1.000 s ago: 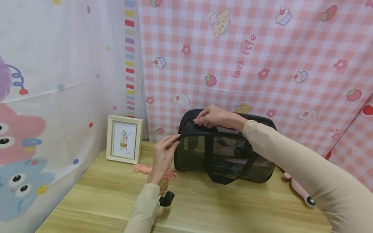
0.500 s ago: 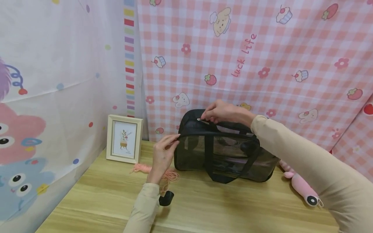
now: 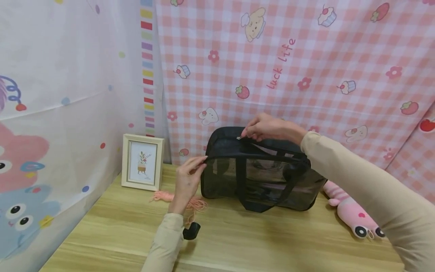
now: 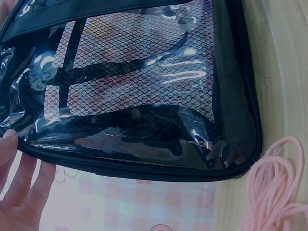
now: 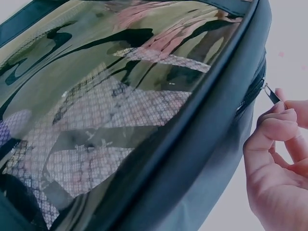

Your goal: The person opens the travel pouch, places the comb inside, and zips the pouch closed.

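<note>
A black bag [image 3: 222, 179] with clear smoky front and mesh back stands on the wooden table, its front strap handle [image 3: 252, 206] hanging down. My right hand [image 3: 268, 127] pinches the zipper pull [image 5: 273, 96] on the bag's top, with the metal slider [image 3: 239, 138] just left of the fingertips. The left hand [image 3: 188, 179] pinches the bag's upper left corner, thumb in front and fingers behind the edge. In the left wrist view, these fingers [image 4: 43, 187] show at the bag's black piping [image 4: 144, 177].
Left of the bag, a cream picture frame [image 3: 142, 161] stands on the table [image 3: 102, 234]. Pink cord [image 3: 197, 204] lies partly behind the left forearm. A pink plush toy [image 3: 351, 213] lies at right, partly under the right sleeve. A pink checked curtain [image 3: 272, 98] hangs behind.
My right hand has drawn the zipper pull rightward along the bag's top. The left hand keeps its grip at the corner. More of the plush toy shows now.
</note>
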### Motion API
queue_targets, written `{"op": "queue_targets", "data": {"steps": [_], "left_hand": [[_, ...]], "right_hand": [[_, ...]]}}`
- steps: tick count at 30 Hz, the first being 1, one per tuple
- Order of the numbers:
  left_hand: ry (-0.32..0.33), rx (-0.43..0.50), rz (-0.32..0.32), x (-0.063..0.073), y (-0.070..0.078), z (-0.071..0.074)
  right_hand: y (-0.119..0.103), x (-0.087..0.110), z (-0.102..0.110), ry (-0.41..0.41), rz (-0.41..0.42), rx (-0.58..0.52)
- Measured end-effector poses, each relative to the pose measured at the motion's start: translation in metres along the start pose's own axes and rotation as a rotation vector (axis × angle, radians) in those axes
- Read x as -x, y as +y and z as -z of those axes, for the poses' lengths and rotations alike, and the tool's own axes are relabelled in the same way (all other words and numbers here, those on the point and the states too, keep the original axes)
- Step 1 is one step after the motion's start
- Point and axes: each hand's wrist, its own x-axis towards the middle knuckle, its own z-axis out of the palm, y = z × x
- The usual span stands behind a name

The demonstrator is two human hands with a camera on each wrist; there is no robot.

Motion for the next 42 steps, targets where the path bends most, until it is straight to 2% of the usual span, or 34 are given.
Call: {"op": "queue_targets", "data": {"steps": [13,27,42], "left_hand": [[-0.002,0.01,-0.003,0.001,-0.003,-0.001],[-0.001,-0.002,0.005,0.001,-0.002,-0.001],[-0.008,-0.004,-0.019,0.001,-0.003,-0.002]], "right_hand": [[0.007,0.014,0.016,-0.012,-0.005,0.022],[0.024,0.037,0.045,-0.035,-0.006,0.02],[0.042,0.063,0.072,-0.051,-0.052,0.022]]}}
